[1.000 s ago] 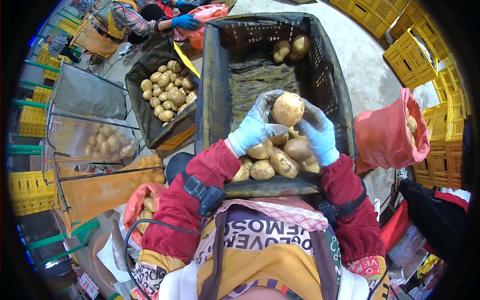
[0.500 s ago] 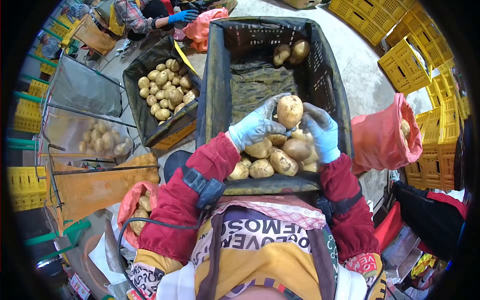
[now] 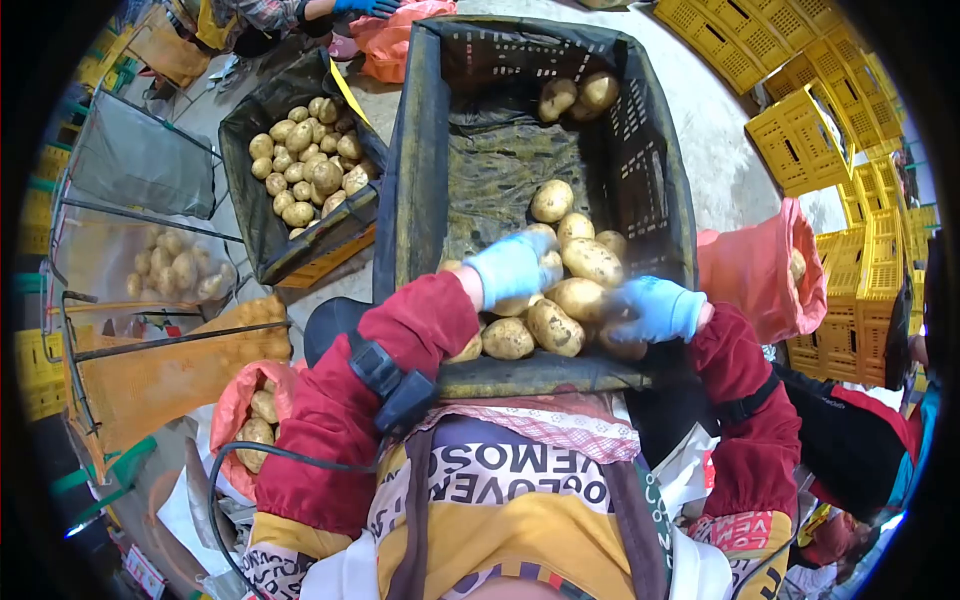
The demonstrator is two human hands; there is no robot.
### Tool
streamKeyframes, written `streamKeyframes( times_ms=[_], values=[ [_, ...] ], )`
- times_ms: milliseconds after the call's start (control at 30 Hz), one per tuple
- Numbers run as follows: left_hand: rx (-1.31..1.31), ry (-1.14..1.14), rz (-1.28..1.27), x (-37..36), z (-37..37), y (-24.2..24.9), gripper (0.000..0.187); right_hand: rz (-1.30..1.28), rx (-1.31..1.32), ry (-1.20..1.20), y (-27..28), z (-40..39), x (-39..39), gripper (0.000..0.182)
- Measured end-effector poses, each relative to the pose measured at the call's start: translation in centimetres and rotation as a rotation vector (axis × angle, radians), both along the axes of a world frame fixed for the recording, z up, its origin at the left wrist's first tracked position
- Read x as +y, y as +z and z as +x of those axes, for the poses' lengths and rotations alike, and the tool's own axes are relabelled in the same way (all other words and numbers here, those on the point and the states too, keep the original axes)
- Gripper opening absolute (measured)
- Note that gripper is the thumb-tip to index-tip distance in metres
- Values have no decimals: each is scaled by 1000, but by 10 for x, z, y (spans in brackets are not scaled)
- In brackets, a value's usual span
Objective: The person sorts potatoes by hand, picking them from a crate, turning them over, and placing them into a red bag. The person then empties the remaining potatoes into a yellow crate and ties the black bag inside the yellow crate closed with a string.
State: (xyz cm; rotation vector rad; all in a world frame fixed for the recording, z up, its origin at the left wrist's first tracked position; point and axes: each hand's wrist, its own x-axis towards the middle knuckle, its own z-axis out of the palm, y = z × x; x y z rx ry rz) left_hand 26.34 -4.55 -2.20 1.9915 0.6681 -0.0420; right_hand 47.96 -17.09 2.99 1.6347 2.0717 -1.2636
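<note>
In front of me stands a large dark-lined crate (image 3: 412, 190) with a heap of potatoes (image 3: 590, 262) at its near end. My left hand (image 3: 508, 270), in a light blue glove, lies over the left side of the heap, its fingers smeared by motion among the potatoes. At the heap's right edge my right hand (image 3: 660, 308), gloved alike, has its blurred fingertips right at a potato (image 3: 622, 345) by the near wall. One pale potato (image 3: 552, 201) rests at the far edge of the heap. A few others (image 3: 598, 91) sit in the crate's far right corner.
A smaller lined crate of potatoes (image 3: 312, 160) stands at the left. Red sacks (image 3: 765, 270) flank me, one on each side. A metal frame with mesh bags (image 3: 170, 350) is further left. Yellow crates (image 3: 800, 140) are stacked at right. Another person's blue-gloved hand (image 3: 368, 6) shows at the top.
The potato held up between both hands now lies at the heap's far edge. My hands have parted and lowered, the left onto the heap, the right to its near right side. The view has shifted slightly.
</note>
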Motion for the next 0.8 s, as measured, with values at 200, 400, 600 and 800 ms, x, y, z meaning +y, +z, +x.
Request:
streamKeyframes(
  times_ms=[200,400,600,800],
  values=[
    [128,-315,246,-28,3,2,47,458,44,-319,-33,9,115,32],
    [185,-277,345,4,12,2,47,710,-725,20,-102,46,264,32],
    [250,-225,450,2,18,-7,49,594,-863,88,-184,71,363,33],
    [299,-220,406,0,18,-14,47,634,-835,137,-148,29,340,34]
  ],
)
